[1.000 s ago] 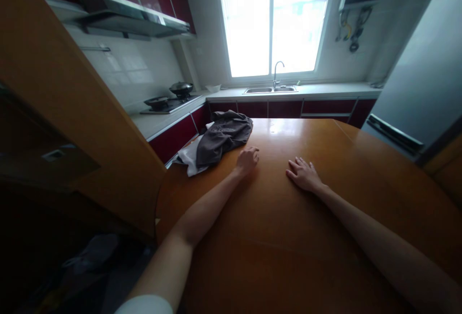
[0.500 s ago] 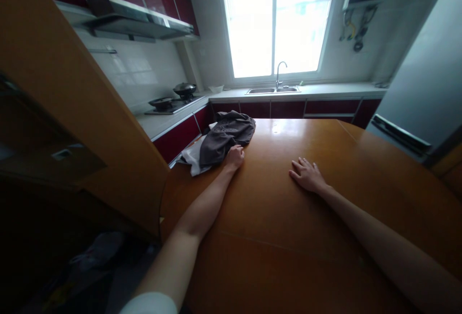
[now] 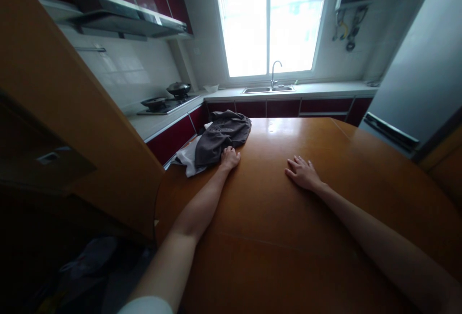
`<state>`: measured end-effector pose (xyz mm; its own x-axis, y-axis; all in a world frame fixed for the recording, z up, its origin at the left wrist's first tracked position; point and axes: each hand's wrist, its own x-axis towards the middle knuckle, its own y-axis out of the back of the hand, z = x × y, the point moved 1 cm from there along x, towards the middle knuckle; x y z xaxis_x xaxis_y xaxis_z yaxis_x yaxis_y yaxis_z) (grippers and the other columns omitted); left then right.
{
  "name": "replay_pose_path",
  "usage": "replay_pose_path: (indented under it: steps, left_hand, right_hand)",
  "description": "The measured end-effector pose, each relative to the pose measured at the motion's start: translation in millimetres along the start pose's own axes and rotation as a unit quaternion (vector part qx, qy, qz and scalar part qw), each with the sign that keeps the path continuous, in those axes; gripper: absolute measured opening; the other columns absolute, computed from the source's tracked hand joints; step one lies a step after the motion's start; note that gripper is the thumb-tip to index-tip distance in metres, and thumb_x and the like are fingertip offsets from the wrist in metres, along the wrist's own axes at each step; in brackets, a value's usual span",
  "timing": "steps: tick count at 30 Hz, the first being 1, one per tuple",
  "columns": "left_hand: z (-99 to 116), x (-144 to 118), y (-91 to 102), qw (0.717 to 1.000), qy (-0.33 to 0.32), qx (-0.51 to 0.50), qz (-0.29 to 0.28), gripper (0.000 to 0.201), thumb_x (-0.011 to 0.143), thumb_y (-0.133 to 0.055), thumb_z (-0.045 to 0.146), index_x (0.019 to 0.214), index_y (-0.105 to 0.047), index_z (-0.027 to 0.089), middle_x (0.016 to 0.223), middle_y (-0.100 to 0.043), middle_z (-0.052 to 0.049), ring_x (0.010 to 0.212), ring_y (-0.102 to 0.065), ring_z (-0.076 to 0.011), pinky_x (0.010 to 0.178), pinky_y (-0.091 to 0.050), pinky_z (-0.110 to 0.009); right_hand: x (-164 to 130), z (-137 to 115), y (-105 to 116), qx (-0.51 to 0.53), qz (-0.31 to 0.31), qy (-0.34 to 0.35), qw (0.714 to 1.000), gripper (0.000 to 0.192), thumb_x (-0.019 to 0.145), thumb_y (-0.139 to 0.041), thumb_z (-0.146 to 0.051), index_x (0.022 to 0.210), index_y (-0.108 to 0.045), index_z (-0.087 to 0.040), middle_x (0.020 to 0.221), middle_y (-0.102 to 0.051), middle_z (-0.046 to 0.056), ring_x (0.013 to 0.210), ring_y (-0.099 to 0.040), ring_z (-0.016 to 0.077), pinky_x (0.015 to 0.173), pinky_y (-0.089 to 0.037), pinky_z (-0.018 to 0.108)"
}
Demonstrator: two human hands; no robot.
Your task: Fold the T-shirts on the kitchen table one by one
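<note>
My left hand (image 3: 230, 158) rests on the wooden table at the near right edge of a crumpled dark grey garment (image 3: 224, 132). Its fingertips touch the cloth and the thumb lies apart; the fingers look loosely bent, not clenched. Under the garment, a piece of white cloth (image 3: 188, 157) sticks out on the left. My right hand (image 3: 303, 173) lies flat on the bare tabletop with its fingers spread, holding nothing.
The round-edged wooden table (image 3: 267, 208) fills the middle. Beyond it are a sink (image 3: 269, 89) with a tap, and a stove (image 3: 169, 106) bearing two pans. A tall wooden panel (image 3: 90, 97) stands at left, a fridge (image 3: 411, 78) at right.
The view has shifted slightly, so the scene sits further left. My left hand has moved a little toward the dark garment, its fingers loosening against it. My right hand stays in place.
</note>
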<state>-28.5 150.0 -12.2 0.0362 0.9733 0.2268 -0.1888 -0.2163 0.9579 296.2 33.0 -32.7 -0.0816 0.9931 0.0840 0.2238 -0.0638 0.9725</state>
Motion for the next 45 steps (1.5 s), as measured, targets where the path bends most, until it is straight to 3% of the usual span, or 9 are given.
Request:
replay_pose_path:
  steps: [9, 16, 21, 26, 34, 37, 39, 41, 45]
  left_hand:
    - [42, -21, 9.3, 0.991, -0.119, -0.042, 0.035, 0.041, 0.092, -0.056, 0.029, 0.128, -0.063, 0.011, 0.142, -0.054, -0.015, 0.131, -0.051, -0.0278, 0.115, -0.040, -0.036]
    - [95, -54, 3.1, 0.935, -0.332, -0.121, -0.040, 0.044, 0.092, -0.055, 0.025, 0.135, -0.062, 0.015, 0.149, -0.054, -0.010, 0.135, -0.052, -0.0224, 0.116, -0.041, -0.030]
    - [84, -45, 34.3, 0.978, -0.200, -0.057, 0.023, 0.037, 0.099, -0.045, 0.029, 0.128, -0.067, 0.020, 0.137, -0.063, -0.010, 0.125, -0.060, -0.0249, 0.108, -0.047, -0.036]
    - [44, -28, 54.9, 0.991, 0.002, 0.084, -0.101, 0.046, 0.096, -0.054, 0.047, 0.117, -0.072, 0.011, 0.120, -0.070, -0.025, 0.112, -0.067, -0.0395, 0.090, -0.055, -0.045]
    - [74, -38, 44.0, 0.984, -0.098, -0.013, -0.151, 0.060, 0.095, -0.049, 0.064, 0.103, -0.077, 0.011, 0.103, -0.076, -0.018, 0.101, -0.071, -0.0323, 0.086, -0.054, -0.034]
    - [99, -49, 31.8, 0.921, -0.232, -0.234, -0.206, 0.056, 0.099, -0.047, 0.057, 0.122, -0.072, 0.013, 0.105, -0.077, -0.010, 0.100, -0.070, -0.0253, 0.087, -0.054, -0.031]
    - [109, -52, 21.8, 0.868, -0.298, -0.355, -0.176, 0.048, 0.099, -0.052, 0.043, 0.136, -0.064, 0.015, 0.120, -0.073, -0.008, 0.109, -0.067, -0.0227, 0.092, -0.052, -0.030]
    - [109, -49, 12.1, 0.856, -0.320, -0.395, -0.090, 0.040, 0.095, -0.057, 0.026, 0.132, -0.066, 0.016, 0.129, -0.069, -0.009, 0.117, -0.064, -0.0219, 0.100, -0.050, -0.031]
    - [81, -31, -2.4, 0.925, -0.235, -0.293, 0.061, 0.034, 0.087, -0.054, 0.008, 0.113, -0.074, 0.017, 0.122, -0.070, -0.009, 0.118, -0.063, -0.0217, 0.109, -0.047, -0.034]
  right_hand:
    - [1, -1, 1, 0.002, -0.007, 0.000, 1.000, 0.068, 0.099, -0.036, -0.059, 0.155, -0.043, -0.020, 0.165, -0.030, 0.015, 0.154, -0.021, 0.0293, 0.122, -0.013, 0.054]
    - [0, -1, 2, 0.003, 0.000, -0.001, 1.000, 0.068, 0.099, -0.036, -0.059, 0.154, -0.044, -0.020, 0.165, -0.029, 0.016, 0.154, -0.022, 0.0299, 0.122, -0.013, 0.055]
    - [0, -3, 4, 0.004, -0.008, 0.000, 1.000, 0.067, 0.100, -0.036, -0.059, 0.154, -0.044, -0.020, 0.165, -0.029, 0.017, 0.154, -0.020, 0.0300, 0.122, -0.013, 0.054]
    - [0, -4, 6, 0.009, -0.005, 0.000, 1.000, 0.066, 0.100, -0.038, -0.058, 0.153, -0.044, -0.019, 0.165, -0.029, 0.017, 0.154, -0.020, 0.0303, 0.122, -0.014, 0.055]
    - [5, -2, -2, 0.159, 0.138, 0.021, 0.977, 0.045, 0.097, -0.047, -0.040, 0.133, -0.063, -0.018, 0.142, -0.060, 0.015, 0.133, -0.053, 0.0286, 0.114, -0.036, 0.046]
    - [14, 13, 1, 0.302, 0.213, -0.030, 0.929, 0.042, 0.097, -0.042, -0.042, 0.118, -0.069, -0.018, 0.119, -0.073, 0.013, 0.108, -0.067, 0.0259, 0.095, -0.051, 0.038]
    - [17, 28, 8, 0.351, 0.265, -0.067, 0.896, 0.044, 0.097, -0.038, -0.042, 0.113, -0.070, -0.016, 0.108, -0.075, 0.014, 0.096, -0.069, 0.0258, 0.085, -0.054, 0.037]
    - [16, 43, 17, 0.347, 0.326, -0.081, 0.876, 0.045, 0.096, -0.037, -0.040, 0.111, -0.069, -0.013, 0.104, -0.074, 0.015, 0.091, -0.068, 0.0257, 0.082, -0.054, 0.038]
    - [-1, 44, 30, 0.273, 0.386, -0.020, 0.881, 0.031, 0.091, -0.047, -0.033, 0.104, -0.070, -0.016, 0.110, -0.069, 0.014, 0.106, -0.061, 0.0272, 0.098, -0.047, 0.042]
